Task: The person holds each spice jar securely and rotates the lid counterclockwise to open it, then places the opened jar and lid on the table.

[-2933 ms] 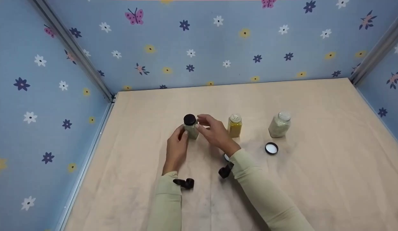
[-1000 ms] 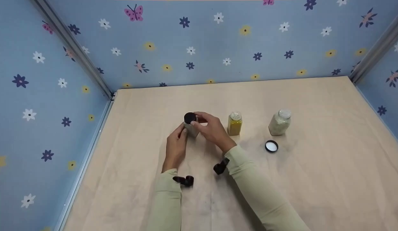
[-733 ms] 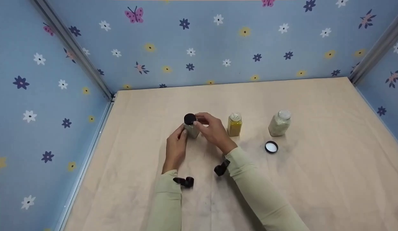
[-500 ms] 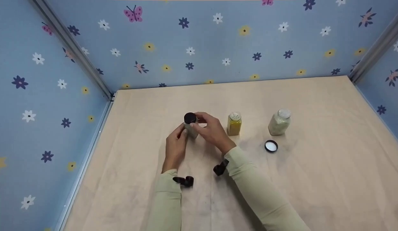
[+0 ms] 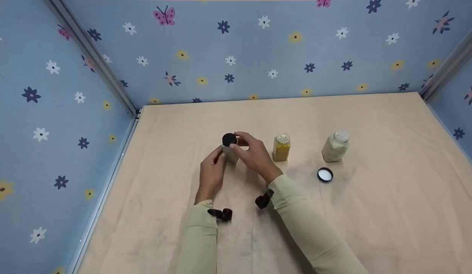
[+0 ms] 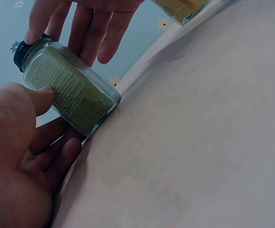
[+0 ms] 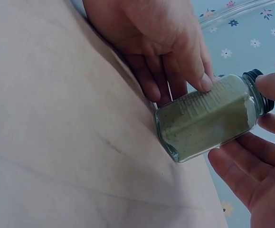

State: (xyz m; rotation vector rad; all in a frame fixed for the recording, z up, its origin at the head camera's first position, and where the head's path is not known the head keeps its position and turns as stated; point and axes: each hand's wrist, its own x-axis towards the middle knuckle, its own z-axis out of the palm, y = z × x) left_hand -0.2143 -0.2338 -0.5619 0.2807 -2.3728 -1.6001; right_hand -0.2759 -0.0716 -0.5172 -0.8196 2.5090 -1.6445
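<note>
A glass spice jar (image 6: 73,88) of green powder, with a black screw lid (image 5: 229,139), stands upright on the table. My left hand (image 5: 212,175) holds the jar's body, its thumb (image 6: 43,98) on the printed label and its fingers round the far side. The right hand (image 5: 256,155) pinches the lid between thumb and fingers; its other fingers (image 6: 111,38) hang loosely beside the glass. In the right wrist view the lid (image 7: 265,105) is partly covered by the right thumb (image 7: 271,85).
To the right stand a shaker jar of yellow powder (image 5: 281,150) with a perforated white top and a wider jar of pale flakes (image 5: 334,148) with a whitish top. A loose black lid (image 5: 325,175) lies white side up before the latter. Flower-patterned walls (image 5: 258,49) enclose the table (image 5: 391,198).
My right hand has moved in from beside the green jar's lid to grip it. A second loose lid near the right wrist is now out of sight. The left hand stays put.
</note>
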